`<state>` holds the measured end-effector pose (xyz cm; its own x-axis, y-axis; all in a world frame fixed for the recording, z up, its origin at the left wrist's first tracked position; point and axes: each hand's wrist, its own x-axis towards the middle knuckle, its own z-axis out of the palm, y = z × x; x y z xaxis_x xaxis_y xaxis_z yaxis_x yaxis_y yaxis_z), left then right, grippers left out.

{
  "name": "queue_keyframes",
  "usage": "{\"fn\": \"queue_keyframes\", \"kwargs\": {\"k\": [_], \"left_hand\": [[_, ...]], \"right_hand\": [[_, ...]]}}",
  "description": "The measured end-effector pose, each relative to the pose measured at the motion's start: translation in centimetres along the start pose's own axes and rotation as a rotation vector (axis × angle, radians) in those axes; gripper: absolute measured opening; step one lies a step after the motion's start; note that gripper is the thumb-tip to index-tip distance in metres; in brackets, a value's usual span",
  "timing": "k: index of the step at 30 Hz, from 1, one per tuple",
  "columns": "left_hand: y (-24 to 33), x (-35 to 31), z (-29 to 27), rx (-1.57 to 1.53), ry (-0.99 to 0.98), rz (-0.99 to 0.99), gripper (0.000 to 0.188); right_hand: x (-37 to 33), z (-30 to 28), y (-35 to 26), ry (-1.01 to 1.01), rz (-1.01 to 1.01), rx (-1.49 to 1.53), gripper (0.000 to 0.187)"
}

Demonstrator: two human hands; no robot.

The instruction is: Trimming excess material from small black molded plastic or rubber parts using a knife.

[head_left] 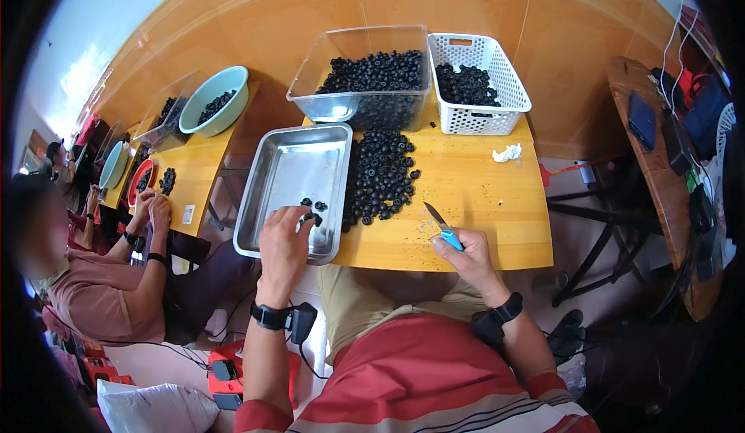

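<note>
My right hand [467,256] is closed round the blue handle of a small knife [439,219], its blade tilted up over the yellow table. Above the near right part of a shallow metal tray [291,171], my left hand [282,239] has its thumb and fingers pinched on a small round black piece [315,219]. A few more black pieces [320,206] lie in the tray just beyond the fingertips. Right of the tray spreads a loose heap of these black pieces [380,177], several with hollow centres.
Behind the tray stands a clear plastic bin [310,76] with many black pieces, beside a white perforated basket [485,122] holding more. Crumpled white tissue [507,153] lies on the table [497,200]. At left, a co-worker [116,293] sits at another table. A brown table [660,169] stands at right.
</note>
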<state>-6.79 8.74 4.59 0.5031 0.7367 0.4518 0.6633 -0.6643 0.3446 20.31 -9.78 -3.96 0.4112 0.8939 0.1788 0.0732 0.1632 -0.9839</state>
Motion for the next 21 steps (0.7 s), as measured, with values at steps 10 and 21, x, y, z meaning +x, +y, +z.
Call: {"fn": "queue_keyframes", "kwargs": {"k": [10, 21], "left_hand": [[5.3, -0.9, 5.8, 0.268, -0.063, 0.401, 0.019], [5.3, -0.6, 6.5, 0.315, -0.328, 0.350, 0.022]], "right_hand": [[-0.3, -0.2, 0.7, -0.017, -0.002, -0.039, 0.043], [-0.4, -0.5, 0.1, -0.039, 0.003, -0.052, 0.027]]}}
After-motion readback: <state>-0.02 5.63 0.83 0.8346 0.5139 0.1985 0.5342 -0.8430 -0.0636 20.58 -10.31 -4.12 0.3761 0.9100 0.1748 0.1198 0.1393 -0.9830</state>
